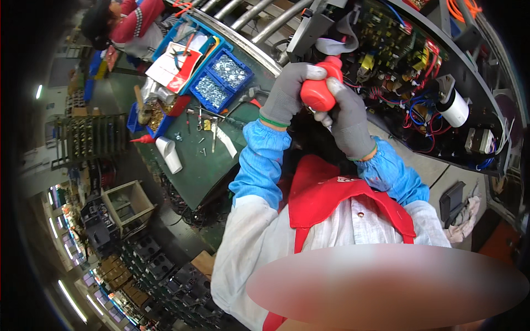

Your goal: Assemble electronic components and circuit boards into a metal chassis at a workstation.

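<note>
- A worker's gloved hands close around a red tool (319, 95) beside an open case (478, 69); its exact kind is hard to tell.
- Inside the case, circuit boards (381, 52), wires (428, 118) and a white cylinder (456, 112) sit in place, suggesting that the assembly is well advanced.
- No cover lies over the boards, so the unit appears unfinished; which joints or fixings remain cannot be told.
- The left hand (287, 92) curls around the tool's left side, thumb across its top, other fingertips largely hidden.
- The right hand (349, 115) grips from the right, its thumb pressed to the red body, its fingers mostly out of sight.
- The tool is held between both palms, off the case's near left edge and beyond the bench's (207, 174) right edge.
- On the bench, a screw tray (236, 91) stands toward the far edge; a cup (169, 155) lies near the left edge.
</note>
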`<move>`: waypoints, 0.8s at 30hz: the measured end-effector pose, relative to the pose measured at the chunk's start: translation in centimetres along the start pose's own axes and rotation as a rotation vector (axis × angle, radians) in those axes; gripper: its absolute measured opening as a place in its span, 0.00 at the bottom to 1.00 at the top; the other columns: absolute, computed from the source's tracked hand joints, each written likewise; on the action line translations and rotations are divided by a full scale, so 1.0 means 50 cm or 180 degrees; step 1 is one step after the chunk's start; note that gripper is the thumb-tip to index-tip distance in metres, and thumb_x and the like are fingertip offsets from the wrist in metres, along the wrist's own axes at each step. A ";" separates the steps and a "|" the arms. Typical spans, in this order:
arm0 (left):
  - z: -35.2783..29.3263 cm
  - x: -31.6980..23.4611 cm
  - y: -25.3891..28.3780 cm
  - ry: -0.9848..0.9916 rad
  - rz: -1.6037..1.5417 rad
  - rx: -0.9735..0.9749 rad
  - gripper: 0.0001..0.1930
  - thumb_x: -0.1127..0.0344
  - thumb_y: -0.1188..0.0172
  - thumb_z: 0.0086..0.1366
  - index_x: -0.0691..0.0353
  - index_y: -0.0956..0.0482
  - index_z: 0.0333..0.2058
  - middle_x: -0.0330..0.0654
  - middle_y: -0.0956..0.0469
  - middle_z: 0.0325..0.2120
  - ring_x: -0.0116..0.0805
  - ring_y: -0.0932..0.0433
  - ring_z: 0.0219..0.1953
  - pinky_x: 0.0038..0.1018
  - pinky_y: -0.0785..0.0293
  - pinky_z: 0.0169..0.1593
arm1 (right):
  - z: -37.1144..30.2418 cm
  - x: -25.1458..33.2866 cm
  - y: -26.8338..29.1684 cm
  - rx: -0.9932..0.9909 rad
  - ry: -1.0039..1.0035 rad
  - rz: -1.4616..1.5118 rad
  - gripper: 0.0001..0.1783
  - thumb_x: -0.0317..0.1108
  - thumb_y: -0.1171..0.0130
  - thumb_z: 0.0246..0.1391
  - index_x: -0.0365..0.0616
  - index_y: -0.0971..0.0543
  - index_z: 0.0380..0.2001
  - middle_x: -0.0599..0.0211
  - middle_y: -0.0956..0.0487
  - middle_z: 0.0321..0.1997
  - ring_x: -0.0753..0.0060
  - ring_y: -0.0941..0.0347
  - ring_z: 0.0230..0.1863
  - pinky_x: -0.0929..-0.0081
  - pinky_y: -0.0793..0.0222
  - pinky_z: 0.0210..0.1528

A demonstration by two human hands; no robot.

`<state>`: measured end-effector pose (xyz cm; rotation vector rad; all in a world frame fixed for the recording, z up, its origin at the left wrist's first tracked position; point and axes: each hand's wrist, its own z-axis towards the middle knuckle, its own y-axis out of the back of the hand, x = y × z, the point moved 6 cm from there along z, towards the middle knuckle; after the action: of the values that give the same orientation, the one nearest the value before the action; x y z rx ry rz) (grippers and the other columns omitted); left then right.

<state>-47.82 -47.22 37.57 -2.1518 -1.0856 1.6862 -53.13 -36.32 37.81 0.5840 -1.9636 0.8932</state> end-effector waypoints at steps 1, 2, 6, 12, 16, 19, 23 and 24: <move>-0.005 -0.005 0.004 0.0062 0.0110 0.0118 0.20 0.55 0.43 0.59 0.72 0.22 0.33 0.50 0.20 0.22 0.40 0.21 0.17 0.32 0.23 0.23 | -0.001 -0.003 -0.009 -0.0016 -0.0032 -0.0065 0.23 0.52 0.51 0.63 0.41 0.24 0.35 0.68 0.24 0.23 0.82 0.32 0.18 0.84 0.41 0.19; 0.000 -0.012 0.003 -0.0233 0.0362 -0.0061 0.21 0.53 0.47 0.61 0.70 0.22 0.30 0.48 0.23 0.16 0.38 0.25 0.14 0.30 0.26 0.22 | -0.002 -0.005 -0.012 -0.0144 -0.0046 -0.0028 0.23 0.53 0.52 0.63 0.41 0.24 0.35 0.68 0.24 0.22 0.82 0.33 0.17 0.83 0.41 0.19; 0.022 0.007 0.049 -0.0079 0.0254 0.0309 0.20 0.55 0.46 0.62 0.71 0.22 0.32 0.48 0.21 0.20 0.39 0.23 0.17 0.30 0.23 0.26 | -0.002 -0.021 -0.029 -0.0661 -0.0106 -0.0164 0.23 0.54 0.53 0.63 0.43 0.24 0.33 0.70 0.26 0.19 0.85 0.37 0.15 0.86 0.46 0.17; 0.054 -0.006 0.074 0.0176 0.0260 0.0570 0.17 0.57 0.44 0.62 0.69 0.22 0.32 0.46 0.22 0.21 0.37 0.21 0.20 0.28 0.22 0.28 | 0.004 -0.019 -0.067 -0.1176 -0.0010 0.0048 0.22 0.55 0.50 0.62 0.46 0.24 0.35 0.74 0.27 0.18 0.86 0.37 0.15 0.87 0.48 0.16; 0.054 -0.028 0.092 0.0238 0.0342 0.0631 0.14 0.56 0.42 0.61 0.64 0.21 0.31 0.40 0.22 0.21 0.29 0.23 0.20 0.23 0.27 0.23 | 0.017 -0.023 -0.090 -0.1427 0.0094 0.0152 0.21 0.53 0.51 0.63 0.46 0.24 0.32 0.75 0.27 0.18 0.87 0.38 0.14 0.88 0.48 0.15; 0.061 -0.022 0.094 0.0379 0.0340 0.0654 0.13 0.55 0.41 0.60 0.59 0.21 0.29 0.36 0.23 0.20 0.25 0.27 0.18 0.20 0.34 0.20 | 0.024 -0.032 -0.082 -0.1414 0.0201 0.0133 0.22 0.53 0.51 0.62 0.44 0.23 0.31 0.72 0.25 0.20 0.84 0.35 0.15 0.85 0.45 0.16; 0.067 -0.021 0.093 0.0463 0.0472 0.0678 0.13 0.55 0.39 0.59 0.60 0.21 0.30 0.37 0.22 0.20 0.26 0.25 0.18 0.20 0.32 0.21 | 0.015 -0.038 -0.086 -0.1598 0.0290 0.0110 0.23 0.54 0.51 0.62 0.43 0.23 0.31 0.71 0.25 0.20 0.84 0.34 0.15 0.85 0.44 0.15; 0.064 -0.021 0.089 0.0495 0.0398 0.0685 0.14 0.55 0.40 0.59 0.61 0.21 0.31 0.38 0.22 0.22 0.28 0.24 0.20 0.21 0.30 0.22 | 0.012 -0.039 -0.086 -0.1633 0.0324 0.0143 0.23 0.54 0.51 0.62 0.43 0.23 0.31 0.71 0.25 0.20 0.84 0.34 0.15 0.85 0.44 0.15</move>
<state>-48.94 -51.93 34.83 -2.2063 -0.7075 1.5726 -49.50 -39.39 37.46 0.1929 -2.0120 0.4042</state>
